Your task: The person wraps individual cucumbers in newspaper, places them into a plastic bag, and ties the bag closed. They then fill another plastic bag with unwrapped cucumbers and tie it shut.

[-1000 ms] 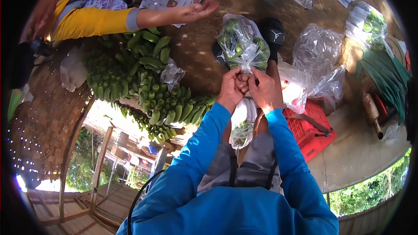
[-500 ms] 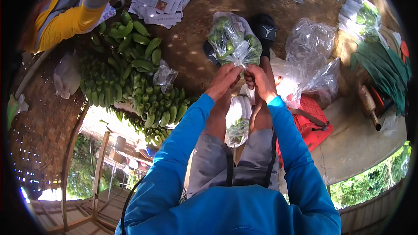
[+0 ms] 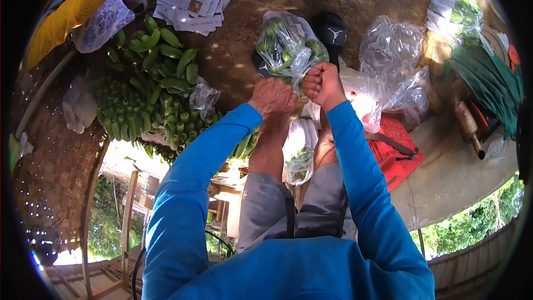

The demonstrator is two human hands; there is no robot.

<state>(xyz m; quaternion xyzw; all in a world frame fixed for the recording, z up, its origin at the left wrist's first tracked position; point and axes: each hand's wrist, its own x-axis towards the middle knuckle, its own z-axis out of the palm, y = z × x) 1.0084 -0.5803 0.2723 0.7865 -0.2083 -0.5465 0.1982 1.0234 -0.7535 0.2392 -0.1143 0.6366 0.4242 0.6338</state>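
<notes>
At the feet [image 3: 332,34] | clear bag [image 3: 298,58], green fruit [image 3: 316,51] inside | hands [image 3: 272,98] [image 3: 323,85] at neck [image 3: 298,78]

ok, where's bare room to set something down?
Brown ground between the green bananas and the filled bag; grey surface between the red crate and wooden handle. Crowded: left hand and right hand at the bag's gathered end; loose clear plastic nearby.
</notes>
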